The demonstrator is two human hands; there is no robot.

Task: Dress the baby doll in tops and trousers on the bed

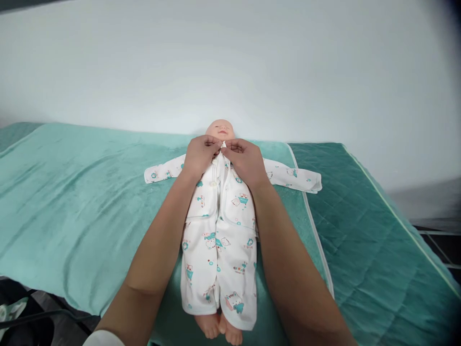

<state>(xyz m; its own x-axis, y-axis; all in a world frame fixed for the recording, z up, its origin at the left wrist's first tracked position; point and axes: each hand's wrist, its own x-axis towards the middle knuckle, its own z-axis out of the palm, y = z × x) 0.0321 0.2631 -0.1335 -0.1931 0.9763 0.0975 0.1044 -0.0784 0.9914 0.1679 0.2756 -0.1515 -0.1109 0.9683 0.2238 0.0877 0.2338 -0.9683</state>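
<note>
Pinching the collar (224,144), left hand (202,153) and right hand (248,158) hide the doll's (220,128) shoulders above green blanket (90,192).

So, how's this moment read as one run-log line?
left hand, right hand: pinching neckline, white cartoon-print fabric top | pale baby doll: face-up on plush teal blanket
</note>
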